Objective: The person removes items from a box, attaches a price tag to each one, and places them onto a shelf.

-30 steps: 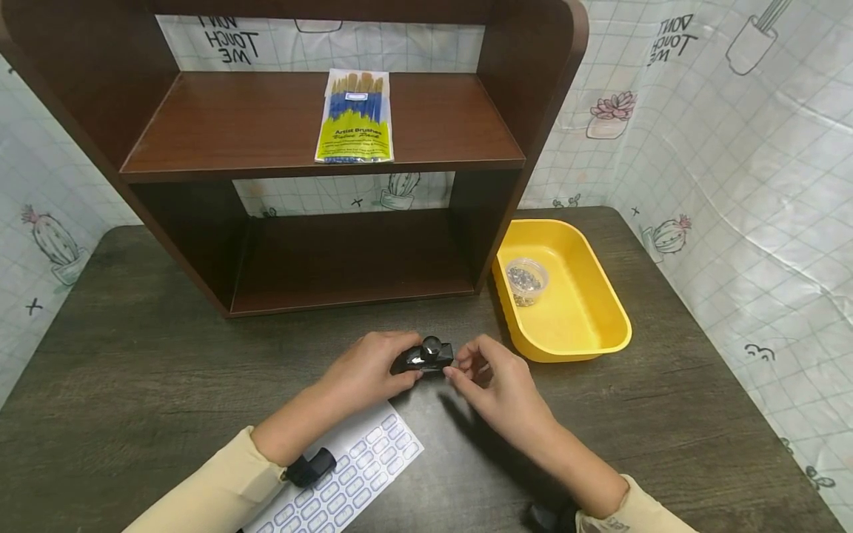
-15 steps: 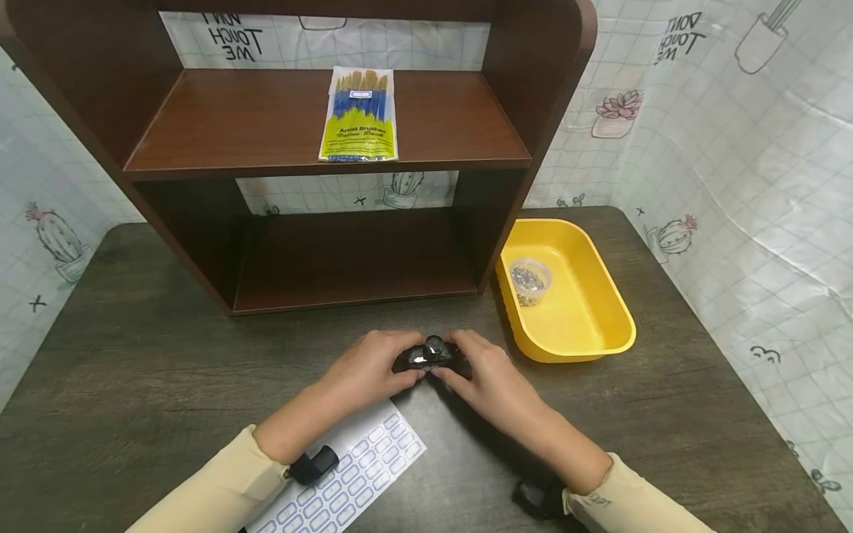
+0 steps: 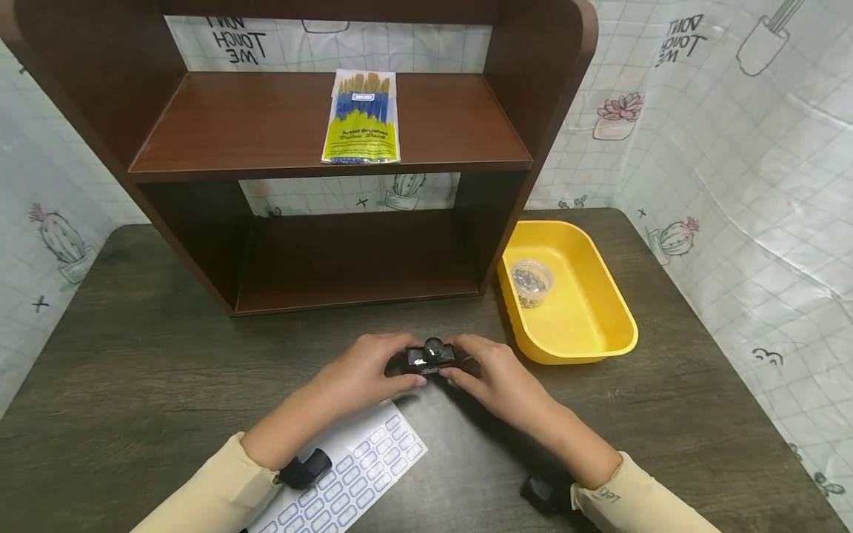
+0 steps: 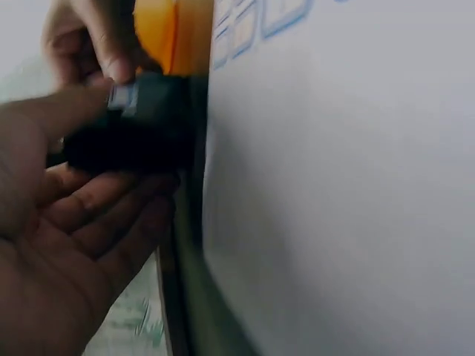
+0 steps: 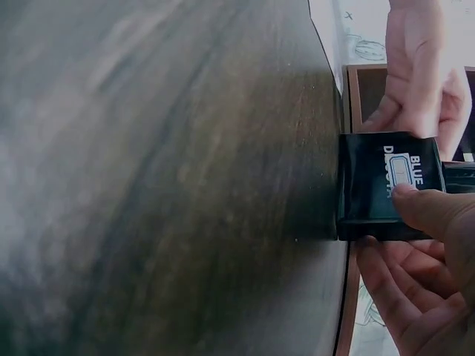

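A black square bottle [image 3: 422,360] with a round black cap stands on the table between my two hands. In the right wrist view the bottle [image 5: 371,189] shows white lettering on its front, partly covered by a small blue-bordered sticker label [image 5: 401,170]. My left hand [image 3: 360,370] holds the bottle's left side between thumb and fingers. Gripping the right side is my right hand [image 3: 496,377], its thumb [image 5: 427,208] pressed at the sticker's lower edge and its fingers behind. In the left wrist view the dark bottle [image 4: 148,122] is blurred.
A sheet of sticker labels [image 3: 363,474] lies under my left forearm. Behind stands a brown shelf unit [image 3: 333,172], with a pack of artist brushes [image 3: 362,122] on its upper shelf. At right, a yellow tray [image 3: 580,296] holds a small clear tub [image 3: 532,281] of metallic bits.
My right hand has come left from beside the bottle and now grips its right side, thumb on the front. The left hand has shifted slightly left along the bottle.
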The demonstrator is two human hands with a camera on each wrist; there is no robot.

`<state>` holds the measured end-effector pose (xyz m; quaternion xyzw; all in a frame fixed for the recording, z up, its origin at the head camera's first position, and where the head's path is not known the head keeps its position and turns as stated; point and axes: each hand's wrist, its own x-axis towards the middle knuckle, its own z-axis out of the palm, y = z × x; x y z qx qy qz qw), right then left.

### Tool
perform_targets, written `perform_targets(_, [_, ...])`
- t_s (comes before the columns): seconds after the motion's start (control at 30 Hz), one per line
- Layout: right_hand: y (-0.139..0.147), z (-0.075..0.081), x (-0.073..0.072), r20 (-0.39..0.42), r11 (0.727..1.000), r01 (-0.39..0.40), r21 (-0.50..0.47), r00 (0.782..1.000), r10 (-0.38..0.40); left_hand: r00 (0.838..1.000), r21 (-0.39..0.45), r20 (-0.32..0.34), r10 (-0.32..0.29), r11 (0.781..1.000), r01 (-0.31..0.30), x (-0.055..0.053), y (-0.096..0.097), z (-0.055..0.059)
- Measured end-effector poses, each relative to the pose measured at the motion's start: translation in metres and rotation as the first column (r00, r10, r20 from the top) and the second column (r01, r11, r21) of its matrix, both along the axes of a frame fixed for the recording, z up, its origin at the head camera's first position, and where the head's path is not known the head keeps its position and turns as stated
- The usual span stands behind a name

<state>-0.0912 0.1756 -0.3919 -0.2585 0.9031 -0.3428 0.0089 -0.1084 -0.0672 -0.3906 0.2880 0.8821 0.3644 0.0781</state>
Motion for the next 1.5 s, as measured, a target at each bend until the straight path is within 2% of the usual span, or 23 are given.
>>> perform_targets(0.07, [0.0,0.0,0.0,-0.006,1.0,0.002,0.002,1.0,-0.002,0.999,0.028,-0.007,0.043,0.999,-0.043,0.0,-0.01,0.003])
perform_targets(0.13, [0.0,0.0,0.0,-0.012,1.0,0.005,0.003,1.0,-0.005,0.988,0.079,-0.074,0.135,0.989,-0.129,0.0,-0.025,0.007])
perform_targets(0.17, [0.0,0.0,0.001,-0.015,1.0,0.005,0.004,1.0,-0.005,0.969,0.108,-0.139,0.202,0.976,-0.188,-0.001,-0.034,0.01])
perform_targets(0.2, [0.0,0.001,0.001,-0.017,1.0,0.005,0.005,1.0,-0.005,0.936,0.145,-0.214,0.278,0.957,-0.251,-0.002,-0.044,0.013])
perform_targets(0.23, [0.0,0.001,0.001,-0.016,1.0,0.006,0.005,1.0,-0.006,0.887,0.19,-0.291,0.358,0.93,-0.313,-0.005,-0.055,0.015])
perform_targets(0.27, [-0.001,0.001,0.001,-0.017,1.0,0.006,0.006,1.0,-0.006,0.823,0.243,-0.357,0.442,0.895,-0.374,-0.007,-0.067,0.019])
perform_targets(0.33, [-0.001,0.001,0.001,-0.02,1.0,0.007,0.009,1.0,-0.007,0.67,0.352,-0.445,0.594,0.804,-0.478,-0.013,-0.091,0.024])
perform_targets(0.37, [-0.001,0.001,0.001,-0.021,1.0,0.008,0.01,1.0,-0.008,0.595,0.402,-0.462,0.658,0.753,-0.521,-0.015,-0.103,0.027])
perform_targets(0.4, [-0.001,0.0,0.001,-0.019,1.0,0.009,0.01,1.0,-0.009,0.529,0.444,-0.463,0.711,0.702,-0.557,-0.017,-0.115,0.029])
perform_targets(0.43, [-0.001,0.0,0.001,-0.018,1.0,0.009,0.01,1.0,-0.009,0.475,0.483,-0.449,0.757,0.653,-0.584,-0.019,-0.126,0.03])
perform_targets(0.47, [-0.001,0.0,0.001,-0.016,1.0,0.009,0.01,1.0,-0.008,0.432,0.508,-0.419,0.799,0.6,-0.617,-0.021,-0.136,0.032])
perform_targets(0.5, [-0.001,0.0,0.001,-0.013,1.0,0.009,0.009,1.0,-0.008,0.398,0.522,-0.386,0.832,0.553,-0.65,-0.022,-0.145,0.033])
perform_targets(0.53, [-0.001,0.0,0.001,-0.008,1.0,0.007,0.006,1.0,-0.007,0.379,0.525,-0.352,0.856,0.516,-0.676,-0.023,-0.153,0.034])
perform_targets(0.57, [-0.001,0.0,0.001,-0.003,1.0,0.005,0.003,1.0,-0.005,0.372,0.515,-0.32,0.871,0.49,-0.703,-0.024,-0.16,0.035])
perform_targets(0.6, [-0.002,0.0,0.001,0.001,1.0,0.004,0.001,1.0,-0.004,0.376,0.496,-0.291,0.88,0.475,-0.727,-0.024,-0.165,0.036])
perform_targets(0.67, [-0.002,0.0,0.001,0.008,1.0,0.002,-0.003,1.0,-0.002,0.403,0.46,-0.253,0.88,0.476,-0.75,-0.026,-0.174,0.037])
perform_targets(0.77, [-0.002,0.0,0.001,0.017,1.0,0.004,-0.006,1.0,-0.004,0.469,0.436,-0.255,0.846,0.533,-0.725,-0.029,-0.179,0.038])
perform_targets(0.83, [-0.002,0.0,0.001,0.023,1.0,0.005,-0.007,1.0,-0.005,0.491,0.443,-0.269,0.828,0.559,-0.701,-0.031,-0.18,0.038])
perform_targets(0.87, [-0.002,0.0,0.001,0.029,1.0,0.005,-0.009,1.0,-0.005,0.496,0.447,-0.277,0.823,0.568,-0.691,-0.031,-0.179,0.037])
perform_targets(1.03, [-0.003,0.001,0.001,0.045,1.0,0.01,-0.027,0.999,-0.009,0.5,0.46,-0.292,0.815,0.578,-0.674,-0.034,-0.177,0.037])
perform_targets(1.2, [-0.007,0.001,-0.003,0.033,0.998,0.029,-0.058,0.999,-0.027,0.494,0.467,-0.285,0.822,0.569,-0.677,-0.036,-0.174,0.037])
perform_targets(1.33, [-0.016,0.003,-0.012,0.008,0.998,0.04,-0.057,0.999,-0.04,0.488,0.476,-0.291,0.823,0.567,-0.672,-0.038,-0.173,0.035])
perform_targets(1.5, [-0.033,0.009,-0.027,-0.002,0.998,0.045,-0.048,0.999,-0.045,0.493,0.484,-0.298,0.818,0.574,-0.66,-0.039,-0.173,0.033])
